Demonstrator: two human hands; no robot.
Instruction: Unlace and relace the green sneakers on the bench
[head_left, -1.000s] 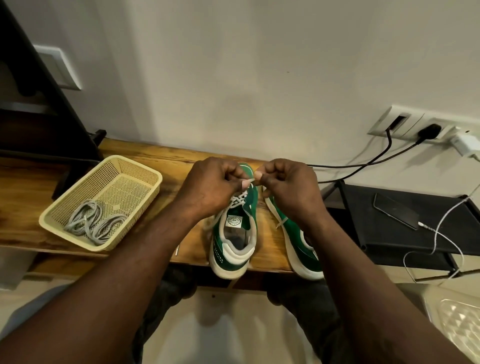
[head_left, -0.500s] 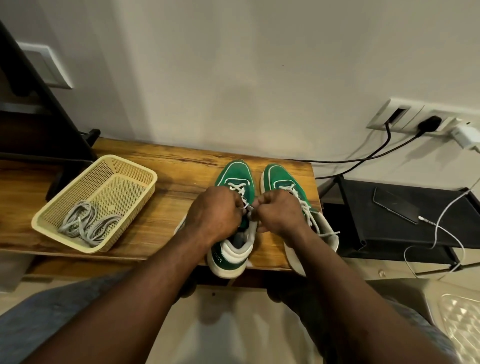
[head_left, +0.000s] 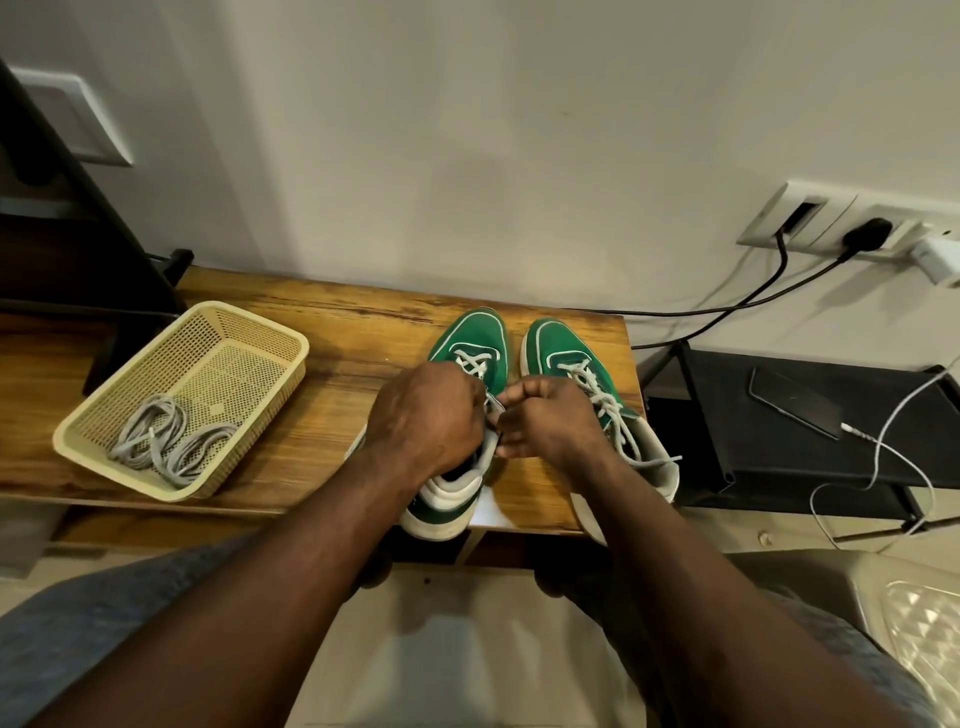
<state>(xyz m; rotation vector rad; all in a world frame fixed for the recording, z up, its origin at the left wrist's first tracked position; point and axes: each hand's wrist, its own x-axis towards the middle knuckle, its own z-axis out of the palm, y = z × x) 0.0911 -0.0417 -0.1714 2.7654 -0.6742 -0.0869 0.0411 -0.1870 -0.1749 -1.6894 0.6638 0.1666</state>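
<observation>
One view, head: everything below was seen looking down over the person's forearms.
Left sneaker (head_left: 470, 338): stood toe to the wall on the bench (head_left: 353, 332), heel hanging over the near edge, probably so that its eyelets were within reach.
Right sneaker (head_left: 563, 343): just beside the left one and apart from it, laced, with loose ends trailing. It sat near the bench's right end and its heel also hung over the near edge.
Lace (head_left: 475, 364): crossed at the left sneaker's toe end. Its upper run disappeared between the hands.
Left hand (head_left: 426, 415): fingers curled, pinching the lace over the tongue.
Right hand (head_left: 550, 421): fingers curled, pinching the same lace, its knuckles almost touching the left hand's.
Step judged: working the upper eyelets, though whether threading or tightening could not be told.
Basket (head_left: 234, 374): on the bench well to the left, holding spare laces (head_left: 161, 441) out of the way.
Open room: bare wood lay between the basket and the left sneaker.
Right margin: black shelf (head_left: 727, 457) with phone (head_left: 792, 402) and white cable (head_left: 893, 421), which an elbow could snag.
</observation>
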